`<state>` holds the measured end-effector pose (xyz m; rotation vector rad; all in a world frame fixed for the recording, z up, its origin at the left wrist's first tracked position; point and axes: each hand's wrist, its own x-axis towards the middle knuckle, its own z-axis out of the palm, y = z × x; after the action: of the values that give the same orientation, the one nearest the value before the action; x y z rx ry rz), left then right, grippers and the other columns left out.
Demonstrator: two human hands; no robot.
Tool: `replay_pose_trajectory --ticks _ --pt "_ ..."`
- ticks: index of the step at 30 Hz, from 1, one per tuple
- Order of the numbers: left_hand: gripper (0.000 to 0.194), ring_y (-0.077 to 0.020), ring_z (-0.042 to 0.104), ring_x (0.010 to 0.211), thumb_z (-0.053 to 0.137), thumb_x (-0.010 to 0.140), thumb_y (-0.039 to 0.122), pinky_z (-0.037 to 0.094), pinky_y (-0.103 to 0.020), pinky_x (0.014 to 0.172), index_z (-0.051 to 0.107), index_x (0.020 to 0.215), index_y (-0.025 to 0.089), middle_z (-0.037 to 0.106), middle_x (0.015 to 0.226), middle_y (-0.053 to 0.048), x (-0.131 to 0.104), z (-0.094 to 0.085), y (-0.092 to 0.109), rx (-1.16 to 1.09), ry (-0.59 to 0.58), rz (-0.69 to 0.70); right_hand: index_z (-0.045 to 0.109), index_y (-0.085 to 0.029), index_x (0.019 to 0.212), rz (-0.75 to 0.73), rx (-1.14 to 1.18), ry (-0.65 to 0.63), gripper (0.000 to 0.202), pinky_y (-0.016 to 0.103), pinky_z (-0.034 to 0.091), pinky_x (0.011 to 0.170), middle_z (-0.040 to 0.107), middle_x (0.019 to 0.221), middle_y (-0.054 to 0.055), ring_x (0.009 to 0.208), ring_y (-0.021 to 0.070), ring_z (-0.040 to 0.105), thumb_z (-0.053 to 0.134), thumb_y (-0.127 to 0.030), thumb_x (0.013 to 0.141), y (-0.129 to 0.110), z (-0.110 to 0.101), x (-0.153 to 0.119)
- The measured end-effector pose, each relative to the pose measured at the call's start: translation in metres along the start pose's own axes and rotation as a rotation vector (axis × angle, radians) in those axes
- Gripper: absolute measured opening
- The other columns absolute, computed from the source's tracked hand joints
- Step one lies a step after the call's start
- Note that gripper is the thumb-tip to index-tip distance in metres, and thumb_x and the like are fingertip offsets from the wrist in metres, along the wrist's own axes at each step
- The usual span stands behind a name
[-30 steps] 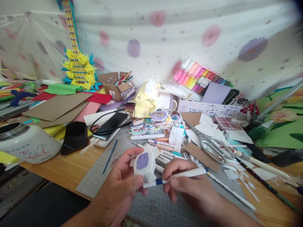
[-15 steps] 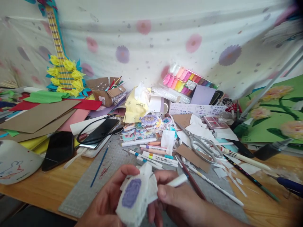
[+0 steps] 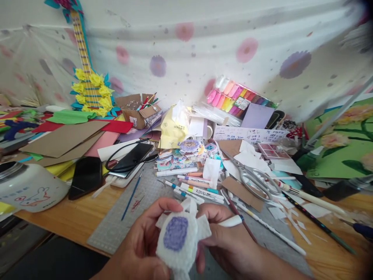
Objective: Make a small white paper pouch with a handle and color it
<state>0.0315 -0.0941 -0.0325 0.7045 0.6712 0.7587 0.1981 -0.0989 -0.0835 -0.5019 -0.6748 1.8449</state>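
Low in the middle, my left hand (image 3: pixel 142 241) is closed around a small puffy white craft piece (image 3: pixel 182 258) with a coloured-in purple patch (image 3: pixel 175 233) on its face. Small white flaps stick out from its edge. My right hand (image 3: pixel 230 241) has a white marker pen (image 3: pixel 231 221) in its grip, the blue-ringed end pointing right. Its thumb and fingers also touch a flap on the piece's right side. The pen's other end is hidden. Just beyond my hands lie several acrylic markers (image 3: pixel 195 186) on the grey cutting mat (image 3: pixel 110 221).
Large silver scissors (image 3: pixel 259 181) lie on paper scraps at right. A stack of colourful cutouts (image 3: pixel 175 157) stands behind the markers. Two phones, one a black phone (image 3: pixel 86 177), and a white jar (image 3: pixel 32 188) are at left. A thin blue brush (image 3: pixel 132 194) rests on the mat.
The scene has shifted right in view. The white piece has been turned so its purple patch faces me more squarely. Both hands keep their holds.
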Motion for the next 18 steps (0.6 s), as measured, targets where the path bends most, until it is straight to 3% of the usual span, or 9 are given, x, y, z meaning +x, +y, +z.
replay_pose_trajectory --ticks 5,9,18 --pt "0.048 -0.0055 0.048 0.049 0.08 0.055 0.014 0.038 -0.014 0.045 0.064 0.099 0.025 0.062 0.07 0.001 0.005 -0.011 0.014 -0.08 0.132 0.169 0.06 -0.013 0.061 -0.125 -0.096 0.191 0.017 0.015 0.043 0.034 0.067 0.047 0.003 0.033 0.0088 0.055 0.071 -0.024 0.069 -0.031 -0.012 0.006" --pt "0.045 -0.0088 0.05 0.057 0.078 0.062 0.019 0.046 -0.019 0.053 0.062 0.104 0.025 0.06 0.07 0.001 0.015 -0.02 0.01 -0.096 0.128 0.285 0.059 -0.015 0.065 -0.132 -0.149 0.203 0.016 0.015 0.042 0.036 0.065 0.047 0.001 0.033 0.0067 0.052 0.072 -0.024 0.068 -0.035 -0.011 0.007" --pt "0.04 -0.0168 0.059 0.077 0.072 0.07 0.028 0.049 -0.03 0.073 0.063 0.109 0.025 0.067 0.08 -0.003 0.006 -0.015 -0.004 -0.241 -0.251 0.086 0.056 -0.015 0.071 0.051 -0.066 0.039 0.023 0.016 0.049 0.038 0.066 0.052 0.0 0.043 0.0106 0.062 0.076 -0.023 0.064 -0.005 0.005 0.005"
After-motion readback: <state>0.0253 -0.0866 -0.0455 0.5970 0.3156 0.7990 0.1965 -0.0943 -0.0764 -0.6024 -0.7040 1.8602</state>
